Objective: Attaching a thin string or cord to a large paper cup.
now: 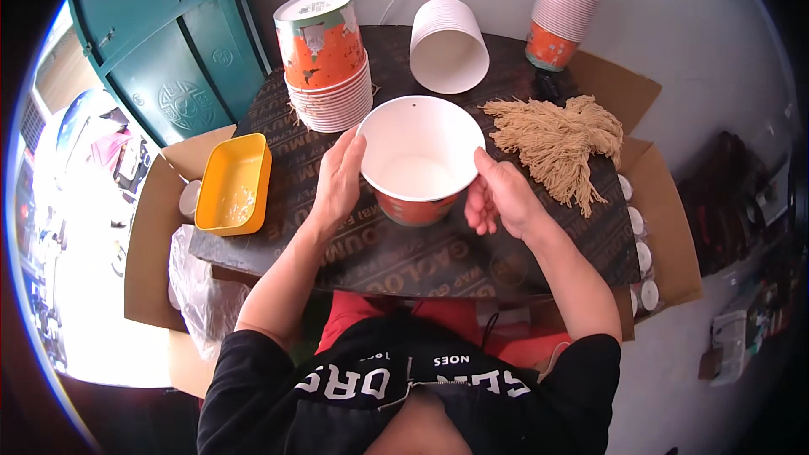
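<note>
A paper bucket (419,209) with a white inside and an orange printed outside stands upright at the middle of the dark table, its mouth facing me. A small dark hole shows just under the far rim. My left hand (340,175) presses along its left side with the fingers nearly straight. On the right, my right hand (506,194) has its thumb at the rim and its fingers loosely curled by the wall. Between them the two hands hold the bucket. Beyond my right hand lies a bundle of tan strings (556,147).
An upside-down stack of orange buckets (324,67) stands at the back left. Another white bucket (451,50) lies on its side behind. A tall bucket stack (565,8) rises at the back right. A yellow tray (265,185) sits at the left edge. Cardboard boxes (670,227) flank the table (404,270).
</note>
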{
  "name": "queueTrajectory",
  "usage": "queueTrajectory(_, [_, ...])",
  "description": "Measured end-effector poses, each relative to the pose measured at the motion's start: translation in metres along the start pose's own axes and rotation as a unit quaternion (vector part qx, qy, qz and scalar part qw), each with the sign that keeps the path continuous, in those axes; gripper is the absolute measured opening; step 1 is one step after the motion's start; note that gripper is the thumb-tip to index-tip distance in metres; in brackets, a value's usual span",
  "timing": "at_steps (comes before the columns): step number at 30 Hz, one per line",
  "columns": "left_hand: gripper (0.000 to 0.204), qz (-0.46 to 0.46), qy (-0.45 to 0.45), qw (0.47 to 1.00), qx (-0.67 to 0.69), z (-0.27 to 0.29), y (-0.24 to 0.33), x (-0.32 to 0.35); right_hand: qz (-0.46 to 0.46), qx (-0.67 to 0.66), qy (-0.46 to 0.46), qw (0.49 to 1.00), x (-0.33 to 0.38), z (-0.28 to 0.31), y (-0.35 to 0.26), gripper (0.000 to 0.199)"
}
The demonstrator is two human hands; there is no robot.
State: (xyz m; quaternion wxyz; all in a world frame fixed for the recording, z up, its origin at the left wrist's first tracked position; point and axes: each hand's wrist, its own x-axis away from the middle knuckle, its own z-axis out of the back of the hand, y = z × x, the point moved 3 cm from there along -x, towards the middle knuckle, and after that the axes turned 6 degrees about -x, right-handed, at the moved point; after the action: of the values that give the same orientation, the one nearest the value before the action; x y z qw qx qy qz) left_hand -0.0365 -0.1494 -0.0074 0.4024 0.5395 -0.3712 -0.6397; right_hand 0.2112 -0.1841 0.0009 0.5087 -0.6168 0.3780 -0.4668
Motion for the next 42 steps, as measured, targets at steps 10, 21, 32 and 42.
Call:
queueTrajectory(10, [0.037, 0.02, 0.08, 0.994, 0.073, 0.019, -0.008, 0.004, 0.505, 0.403, 0.068, 0.76, 0.04, -0.045, -0.06, 0.01])
queueTrajectory(21, [0.014, -0.004, 0.118, 0.988, 0.104, -0.03, 0.0, 0.096, 0.243, 0.419, -0.158, 0.861, -0.004, -0.065, -0.058, 0.016])
queueTrajectory(32, [0.015, 0.013, 0.138, 0.988, 0.071, -0.04, 0.0, 0.08, 0.227, 0.283, -0.092, 0.927, -0.003, -0.072, -0.037, 0.015])
queueTrajectory(42, [0.006, -0.017, 0.178, 0.984, -0.021, -0.031, 0.002, 0.079, 0.294, 0.325, -0.012, 0.899, 0.001, -0.09, -0.033, 0.012])
